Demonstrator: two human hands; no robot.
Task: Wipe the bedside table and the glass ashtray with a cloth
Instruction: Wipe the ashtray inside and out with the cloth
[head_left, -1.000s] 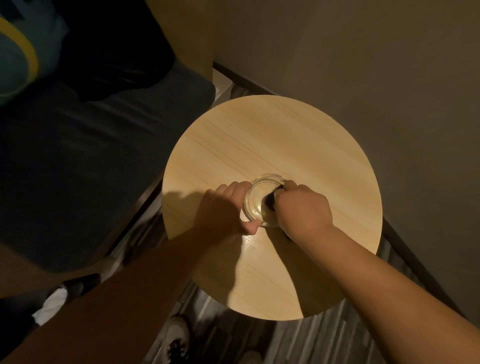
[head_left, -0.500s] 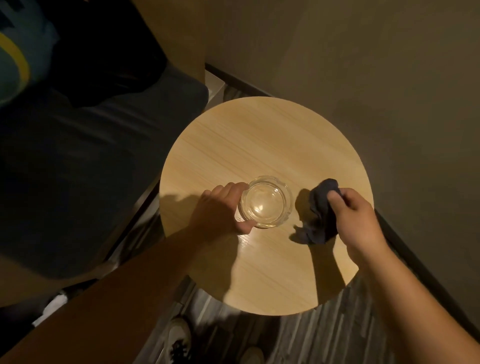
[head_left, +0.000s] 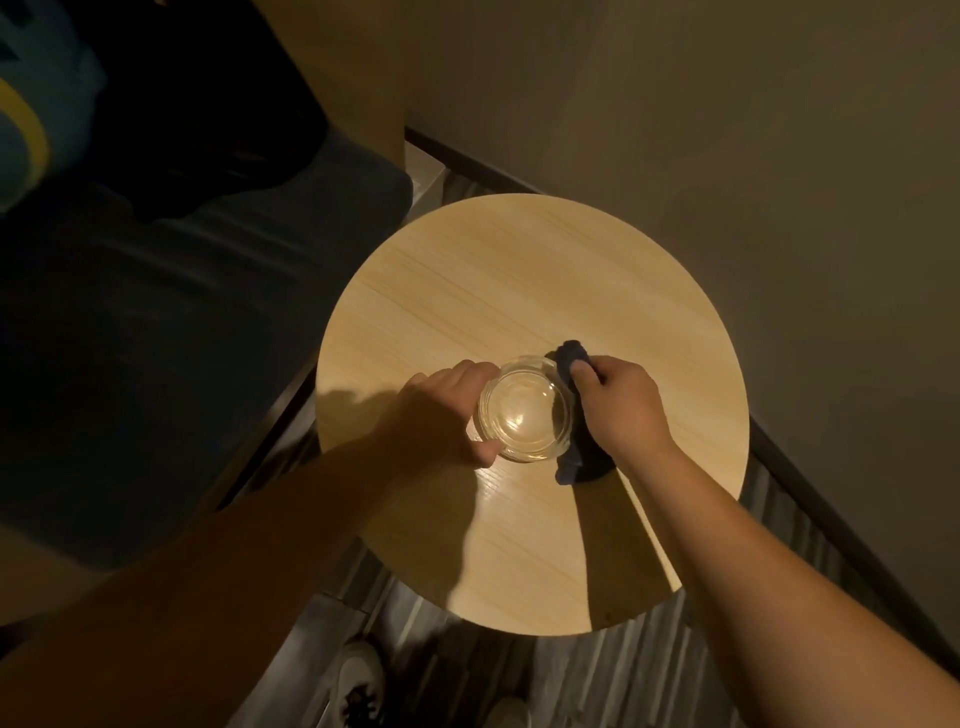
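Note:
A round clear glass ashtray (head_left: 525, 410) stands near the middle of the round light-wood bedside table (head_left: 519, 291). My left hand (head_left: 441, 415) grips the ashtray's left side, fingers curled round its far rim and thumb at its near edge. My right hand (head_left: 621, 402) holds a dark blue cloth (head_left: 571, 356) bunched in its fingers and presses it against the ashtray's right outer wall. A tail of the cloth hangs down to the tabletop below the hand. The ashtray's bowl looks empty.
A dark bed (head_left: 171, 332) runs along the left, close to the table's edge. A beige wall (head_left: 727, 130) with a dark skirting board stands behind and to the right. Grey plank floor and shoes (head_left: 358, 686) show below the table.
My right hand first rubbed the cloth inside the ashtray, then lifted away to the right, and has now come back against the ashtray's right side. My left hand kept its grip.

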